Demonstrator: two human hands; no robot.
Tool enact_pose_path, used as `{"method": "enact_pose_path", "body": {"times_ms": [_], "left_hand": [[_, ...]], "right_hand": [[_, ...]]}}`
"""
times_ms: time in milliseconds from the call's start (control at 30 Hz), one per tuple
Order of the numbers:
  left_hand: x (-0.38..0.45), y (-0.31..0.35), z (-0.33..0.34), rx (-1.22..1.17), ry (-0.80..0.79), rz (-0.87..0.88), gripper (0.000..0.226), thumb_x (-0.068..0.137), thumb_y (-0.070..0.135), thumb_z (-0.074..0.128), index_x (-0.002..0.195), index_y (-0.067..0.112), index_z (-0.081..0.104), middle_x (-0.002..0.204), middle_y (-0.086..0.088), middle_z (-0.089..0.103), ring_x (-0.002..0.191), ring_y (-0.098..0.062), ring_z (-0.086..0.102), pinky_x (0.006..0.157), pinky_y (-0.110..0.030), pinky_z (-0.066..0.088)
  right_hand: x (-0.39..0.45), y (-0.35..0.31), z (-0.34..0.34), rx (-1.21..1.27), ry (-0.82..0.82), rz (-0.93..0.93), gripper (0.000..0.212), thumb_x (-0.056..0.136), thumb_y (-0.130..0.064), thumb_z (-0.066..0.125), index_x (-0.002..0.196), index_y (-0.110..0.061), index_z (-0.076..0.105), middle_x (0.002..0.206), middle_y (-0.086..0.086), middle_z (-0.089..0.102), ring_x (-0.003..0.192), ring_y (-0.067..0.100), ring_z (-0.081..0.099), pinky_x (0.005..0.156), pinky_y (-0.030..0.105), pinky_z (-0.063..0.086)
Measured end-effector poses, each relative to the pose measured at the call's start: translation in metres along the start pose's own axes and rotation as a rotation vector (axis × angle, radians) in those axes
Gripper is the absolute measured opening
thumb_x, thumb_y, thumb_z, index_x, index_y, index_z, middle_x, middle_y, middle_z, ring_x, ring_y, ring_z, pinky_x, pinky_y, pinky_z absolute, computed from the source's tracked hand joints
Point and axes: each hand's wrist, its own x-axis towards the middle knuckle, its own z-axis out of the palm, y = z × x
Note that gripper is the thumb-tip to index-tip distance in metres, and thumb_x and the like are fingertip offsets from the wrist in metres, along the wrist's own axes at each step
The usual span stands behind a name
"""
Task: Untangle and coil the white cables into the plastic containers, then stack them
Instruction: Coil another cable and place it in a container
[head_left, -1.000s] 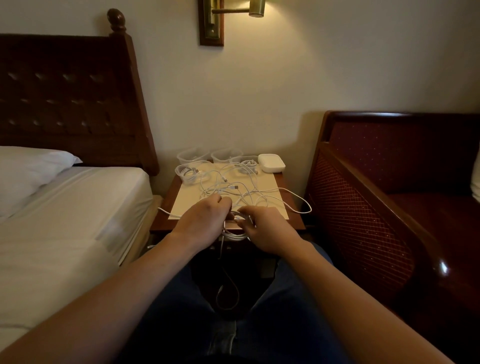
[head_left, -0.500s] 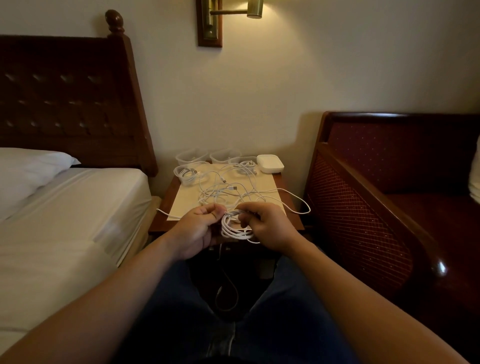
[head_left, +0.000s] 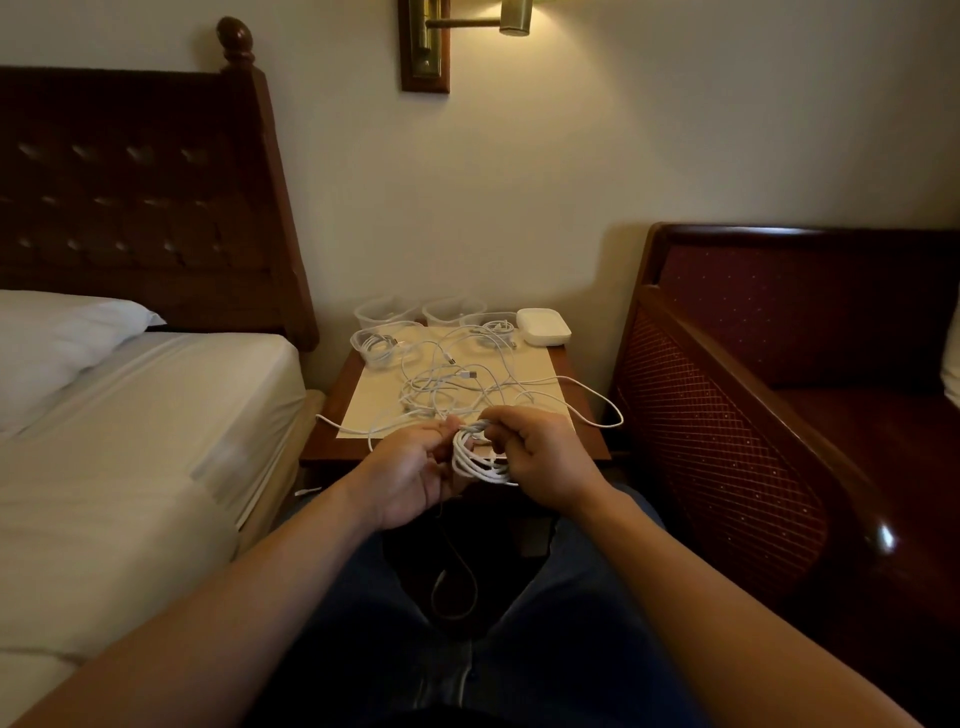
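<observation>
Nearest you, your jeans-clad lap fills the bottom of the view, with both forearms reaching forward over it toward the nightstand (head_left: 582, 452). A thin cable loop (head_left: 457, 592) hangs in the dark gap between your knees, just in front of the nightstand.

At the nightstand's front edge, your right hand (head_left: 545, 457) has its fingers curled round a small white cable coil (head_left: 475, 457), several loops bunched together and held off the surface. Your left hand (head_left: 415, 467) sits just beside it, palm turned up, thumb and fingertips pinching a strand where it joins the coil.

Past your hands, on the cream mat (head_left: 374, 400) that covers most of the nightstand top, lies the tangle of white cables (head_left: 457, 384), still loose and crossing over itself; one strand loops out past the nightstand's right edge and another trails off its left edge toward the bed.

At the back of the nightstand, against the wall, stand the clear plastic containers (head_left: 387, 312). The one at the back left corner of the mat (head_left: 376, 348) holds a coiled cable; another (head_left: 488, 325) further right also has cable in it. A closed white container (head_left: 543, 326) sits at the back right corner.

The bed (head_left: 130, 415) flanks the nightstand on the left, a dark red armchair (head_left: 753, 415) on the right, and a brass wall lamp (head_left: 467, 26) hangs above it.
</observation>
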Motion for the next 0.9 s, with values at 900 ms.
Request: {"method": "enact_pose_path", "body": {"times_ms": [900], "left_hand": [[0.032,-0.016,-0.015,0.888,0.582,0.523,0.018,0.105,0.022,0.047,0.098,0.016,0.062,0.09,0.007,0.065,0.084,-0.012,0.06,0.069,-0.031,0.044]], "right_hand": [[0.015,-0.011,0.03,0.177,-0.096,0.467,0.02,0.099,-0.029,0.063,0.094,-0.016,0.077,0.079,0.003,0.074,0.077,0.021,0.071,0.075,0.04,0.058]]}}
